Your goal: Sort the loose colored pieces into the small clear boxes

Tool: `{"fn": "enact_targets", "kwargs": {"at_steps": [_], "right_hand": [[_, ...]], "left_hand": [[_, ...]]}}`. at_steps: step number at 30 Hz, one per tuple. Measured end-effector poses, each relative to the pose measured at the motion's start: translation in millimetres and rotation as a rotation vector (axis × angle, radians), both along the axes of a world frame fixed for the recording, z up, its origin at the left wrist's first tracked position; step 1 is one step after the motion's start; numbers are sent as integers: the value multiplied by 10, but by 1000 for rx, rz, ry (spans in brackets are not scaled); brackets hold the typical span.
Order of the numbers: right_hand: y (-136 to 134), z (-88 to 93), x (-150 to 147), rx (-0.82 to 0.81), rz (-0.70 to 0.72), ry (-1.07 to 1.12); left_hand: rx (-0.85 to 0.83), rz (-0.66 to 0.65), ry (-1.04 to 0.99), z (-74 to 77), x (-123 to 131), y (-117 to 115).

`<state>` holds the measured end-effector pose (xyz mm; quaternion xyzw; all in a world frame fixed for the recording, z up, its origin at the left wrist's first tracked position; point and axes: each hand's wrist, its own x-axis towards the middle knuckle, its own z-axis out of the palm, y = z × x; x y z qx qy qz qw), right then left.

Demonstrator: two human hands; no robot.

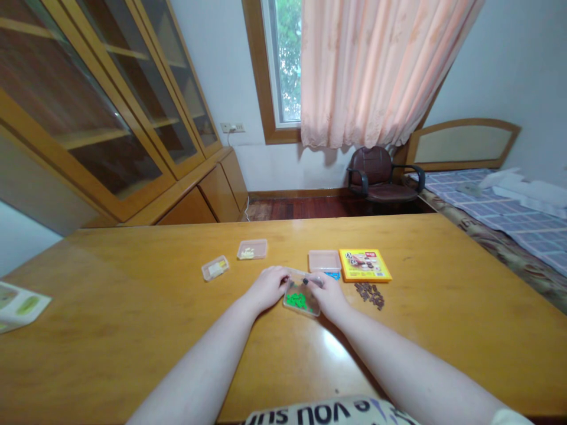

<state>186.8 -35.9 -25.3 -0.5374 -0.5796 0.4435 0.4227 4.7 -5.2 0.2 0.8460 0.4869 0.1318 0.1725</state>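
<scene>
A clear plastic box with small bright green pieces inside lies tilted before me on the table. My left hand is closed on the box's upper left edge. Over its upper right side is my right hand, fingers pinched, with a small dark piece at the fingertips. Its exact kind is too small to tell. Just beyond that hand, a pinkish clear box has small blue pieces at its near edge, partly hidden.
A yellow box with printed pictures lies to the right, a pile of small brown pieces before it. Two more clear boxes hold pale pieces at the left. A white-and-green object rests at the table's left edge.
</scene>
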Motion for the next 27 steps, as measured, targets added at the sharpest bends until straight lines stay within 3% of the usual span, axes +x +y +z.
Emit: {"fn": "enact_targets", "kwargs": {"at_steps": [27], "right_hand": [[-24,12,-2,57,44,-103]], "left_hand": [[41,-1,-4,-47,-9,11]]}}
